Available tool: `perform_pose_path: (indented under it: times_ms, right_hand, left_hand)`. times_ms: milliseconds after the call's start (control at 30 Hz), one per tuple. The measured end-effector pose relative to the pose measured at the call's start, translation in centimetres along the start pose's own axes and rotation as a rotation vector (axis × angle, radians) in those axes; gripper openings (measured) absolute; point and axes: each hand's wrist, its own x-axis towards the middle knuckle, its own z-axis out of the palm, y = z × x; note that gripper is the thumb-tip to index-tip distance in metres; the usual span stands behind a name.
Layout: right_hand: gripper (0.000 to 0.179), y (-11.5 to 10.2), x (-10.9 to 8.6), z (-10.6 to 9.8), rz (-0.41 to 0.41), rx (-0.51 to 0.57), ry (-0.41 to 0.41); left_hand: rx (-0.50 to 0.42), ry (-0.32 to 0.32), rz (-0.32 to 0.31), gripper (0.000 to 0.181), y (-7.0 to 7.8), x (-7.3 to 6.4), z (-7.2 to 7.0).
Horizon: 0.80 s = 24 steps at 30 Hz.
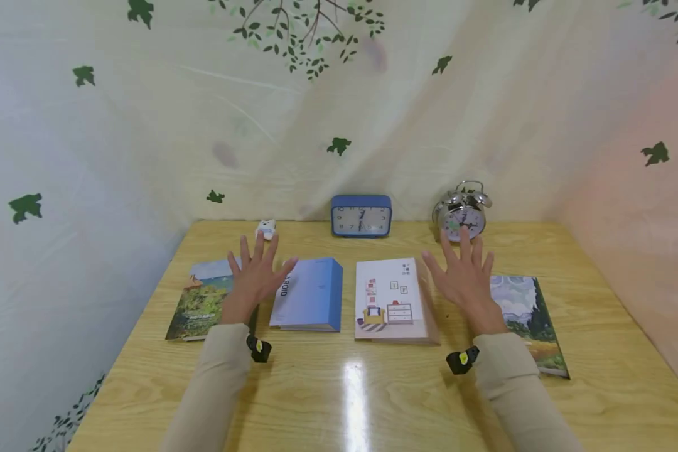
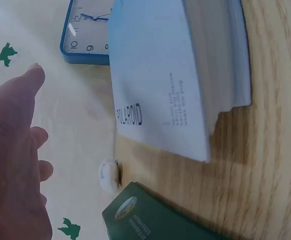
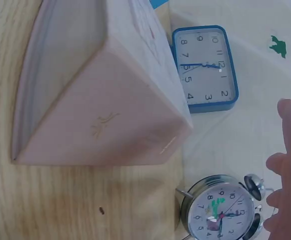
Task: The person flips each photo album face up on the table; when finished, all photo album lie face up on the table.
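Observation:
My left hand (image 1: 254,279) is spread with straight fingers above the table, holding nothing. It hovers between a landscape-covered book (image 1: 203,301) at the far left and a thick blue book (image 1: 307,295) marked POLAROID. On the other side my right hand (image 1: 463,282), fingers likewise spread and holding nothing, hangs between a thick white and pink book (image 1: 392,301) with a furniture drawing and a painting-covered book (image 1: 528,320). Its fingertips overlap a silver twin-bell alarm clock (image 1: 461,216) in the head view. Each forearm partly hides the outer book beneath it.
A blue rectangular clock (image 1: 361,216) stands at the table's back edge. Left of it sits a small white figurine (image 1: 266,229), just past the left fingertips. Leaf-printed cloth (image 1: 294,125) hangs behind and beside the wooden table (image 1: 311,389).

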Motion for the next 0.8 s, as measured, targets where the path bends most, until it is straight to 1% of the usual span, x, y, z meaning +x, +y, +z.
perform_pose_path:
  times_ms: [100,167,300,367,433,500,633,800]
  right_hand:
    - [0.08,-0.6,0.6,-0.1,-0.047,0.022,0.048]
    - [0.08,-1.2,1.0,-0.1,-0.086,0.059,0.075]
    - [0.08,-3.0,1.6,0.0,-0.154,0.171,0.101]
    - [0.078,-4.2,1.8,0.2,-0.173,0.244,0.101]
    - [0.075,-5.5,2.0,0.4,-0.201,0.305,0.112]
    - [0.073,-6.9,2.1,0.8,-0.227,0.36,0.121]
    - [0.068,-9.4,2.5,2.0,-0.287,0.433,0.121]
    - [0.068,-12.3,2.7,3.5,-0.323,0.512,0.084]
  left_hand:
    - [-0.046,0.018,0.01,0.082,-0.5,0.2,-0.4]
    - [-0.076,0.05,0.03,0.081,-0.9,0.4,-0.8]
    - [-0.202,0.126,0.099,0.076,-1.8,0.5,-1.9]
    - [-0.273,0.148,0.117,0.072,-2.5,0.3,-2.6]
    - [-0.334,0.158,0.111,0.069,-3.2,-0.1,-3.2]
    - [-0.373,0.163,0.083,0.067,-3.9,-0.6,-3.8]
    - [-0.452,0.17,0.025,0.065,-6.0,-1.9,-4.7]
    - [-0.499,0.188,-0.029,0.066,-8.7,-3.8,-5.5]
